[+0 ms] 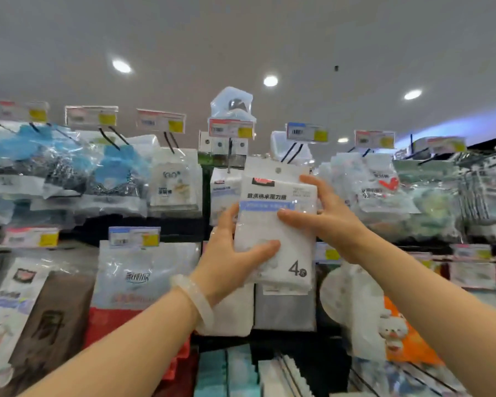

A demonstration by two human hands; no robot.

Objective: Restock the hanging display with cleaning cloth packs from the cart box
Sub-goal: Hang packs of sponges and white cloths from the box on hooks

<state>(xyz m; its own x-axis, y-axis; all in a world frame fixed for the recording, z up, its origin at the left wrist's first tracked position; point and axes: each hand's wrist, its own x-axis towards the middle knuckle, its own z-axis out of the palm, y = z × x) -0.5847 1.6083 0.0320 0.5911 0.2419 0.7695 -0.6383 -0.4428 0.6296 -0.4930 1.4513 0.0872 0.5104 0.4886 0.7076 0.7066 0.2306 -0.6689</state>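
A white cleaning cloth pack (291, 224) with a blue band and a "4" stands upright in front of the hanging display, its hang hole near the top. My left hand (235, 259) grips its lower left side, thumb across the front. My right hand (324, 216) holds its right edge, thumb on the blue band and fingers behind. A metal hook (229, 156) with a price tag (231, 128) juts out just up and left of the pack's top. A like pack (224, 193) hangs behind, partly hidden. The cart box is out of view.
Rows of hooks with price tags carry bagged goods: blue cloths (55, 161) at left, clear packs (384, 190) at right. Lower hooks hold a white-and-red pack (143, 282), a brown pack (46, 325) and an orange cartoon pack (398, 333). Folded cloths (241, 373) stand at the bottom.
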